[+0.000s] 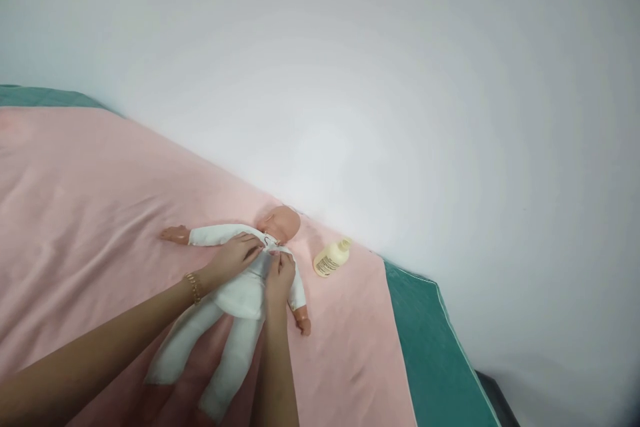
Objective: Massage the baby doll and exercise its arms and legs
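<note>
A baby doll (243, 297) lies on its back with its arms spread, its head turned toward the wall. It has a white top (257, 265) and white trousers (227, 347). At the doll's upper chest, just below the neck, my left hand (239, 252) has its fingers bent and pinching the front of the top. My right hand (281, 272) meets it from the other side, thumb and fingers pressed together on the same cloth. The fingertips hide the small part of the fabric between them. On my left wrist is a gold bracelet (193, 287).
A pale yellow pump bottle (332, 258) lies tilted to the right of the doll. Pink cloth (90, 213) with wrinkles covers a green surface (430, 340), which shows at the right and far left. A white wall (380, 93) runs along the back edge.
</note>
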`<state>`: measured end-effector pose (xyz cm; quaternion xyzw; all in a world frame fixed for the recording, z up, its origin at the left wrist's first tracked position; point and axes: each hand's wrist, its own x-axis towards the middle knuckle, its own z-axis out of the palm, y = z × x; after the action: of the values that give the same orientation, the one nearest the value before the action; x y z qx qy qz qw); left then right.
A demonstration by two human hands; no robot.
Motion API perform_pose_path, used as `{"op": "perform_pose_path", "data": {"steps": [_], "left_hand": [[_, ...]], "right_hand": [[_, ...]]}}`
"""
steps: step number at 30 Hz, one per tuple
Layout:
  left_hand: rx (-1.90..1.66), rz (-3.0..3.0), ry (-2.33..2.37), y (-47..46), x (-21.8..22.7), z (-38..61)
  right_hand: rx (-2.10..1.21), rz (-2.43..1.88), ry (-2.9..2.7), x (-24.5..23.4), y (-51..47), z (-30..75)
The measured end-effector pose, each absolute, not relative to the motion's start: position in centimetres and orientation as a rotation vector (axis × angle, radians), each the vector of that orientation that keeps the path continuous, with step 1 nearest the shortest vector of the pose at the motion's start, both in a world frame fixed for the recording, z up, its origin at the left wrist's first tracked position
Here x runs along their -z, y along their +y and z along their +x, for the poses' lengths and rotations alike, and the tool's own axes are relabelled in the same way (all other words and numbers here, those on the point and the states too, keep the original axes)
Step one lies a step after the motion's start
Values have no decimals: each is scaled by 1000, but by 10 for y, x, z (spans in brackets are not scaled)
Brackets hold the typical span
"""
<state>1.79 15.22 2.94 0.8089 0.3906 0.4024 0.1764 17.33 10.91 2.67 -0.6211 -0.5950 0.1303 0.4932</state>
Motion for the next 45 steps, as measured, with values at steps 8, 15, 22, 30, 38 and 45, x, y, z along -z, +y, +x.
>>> {"op": "perform_pose_path", "data": {"steps": [8,15,22,30,38,45], "left_hand": [[-1071,2391,1136,159,-8,23],[-1101,2438,1120,157,-4,22],[-1165,2424,1157,155,-2,22],[-1084,2450,1179,160,1,24],[-1116,2446,1194,157,4,23],[-1118,2425,1201,157,5,24]], "right_hand": [[-182,-1626,-1512,-4,120,165],[-125,-1591,-1542,-6,114,162],[-125,-1536,-1557,-12,109,160],[-170,-1603,-1581,-5,117,164],[-176,-1584,-1566,-7,112,163],[-182,-1570,-1573,-11,109,162]]}}
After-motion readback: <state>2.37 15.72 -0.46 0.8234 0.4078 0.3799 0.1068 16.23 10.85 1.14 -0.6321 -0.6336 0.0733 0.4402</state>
